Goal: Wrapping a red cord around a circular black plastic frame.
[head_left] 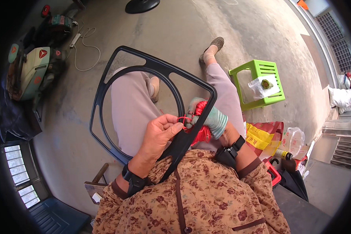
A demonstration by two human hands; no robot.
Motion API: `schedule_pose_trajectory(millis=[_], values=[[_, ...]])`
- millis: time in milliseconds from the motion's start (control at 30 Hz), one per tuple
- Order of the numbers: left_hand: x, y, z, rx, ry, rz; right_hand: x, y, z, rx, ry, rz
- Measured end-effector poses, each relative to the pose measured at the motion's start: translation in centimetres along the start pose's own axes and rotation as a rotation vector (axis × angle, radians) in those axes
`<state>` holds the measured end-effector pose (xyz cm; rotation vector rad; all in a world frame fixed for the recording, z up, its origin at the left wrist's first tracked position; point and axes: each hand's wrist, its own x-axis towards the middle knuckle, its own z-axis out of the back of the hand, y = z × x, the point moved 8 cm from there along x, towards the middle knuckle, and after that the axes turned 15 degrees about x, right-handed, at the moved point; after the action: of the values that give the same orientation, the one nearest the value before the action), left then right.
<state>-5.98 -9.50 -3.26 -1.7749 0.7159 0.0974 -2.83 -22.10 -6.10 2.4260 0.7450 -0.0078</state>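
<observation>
A black plastic frame [191, 80], roughly square with a big round opening, rests tilted across my lap. My left hand [158, 134] is bare; its thumb and fingers pinch a strand of red cord [182, 118] at the frame's right bar. Just beyond that bar is my right hand [213, 119], in a grey-green striped glove, with its fingers curled round the cord close to the left fingertips. A loose red bundle of the cord [202, 135] hangs below the right hand, partly behind the bar. The gloved fingertips are partly hidden.
A green plastic stool [267, 67] at the right bears a clear bag [257, 87] and a small greenish object. Red-and-yellow packaging [257, 136] lies by my right elbow. At the far left stand a pale green scooter [37, 68] and a white cable [99, 54] on the floor.
</observation>
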Motion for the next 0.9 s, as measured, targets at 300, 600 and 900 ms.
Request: schedule_pose_trajectory(millis=[300, 600, 900], values=[[0.0, 0.2, 0.7, 0.078, -0.009, -0.049, -4.4, 1.5, -1.7, -0.164, -0.202, -0.179], [0.2, 0.4, 0.2, -0.036, 0.038, 0.048, -4.3, 1.5, 2.3, 0.161, -0.428, -0.016], [-0.2, 1.5, -0.7, -0.125, 0.130, 0.150, 0.9, 6.0, 2.3, -0.727, -0.562, 0.480]])
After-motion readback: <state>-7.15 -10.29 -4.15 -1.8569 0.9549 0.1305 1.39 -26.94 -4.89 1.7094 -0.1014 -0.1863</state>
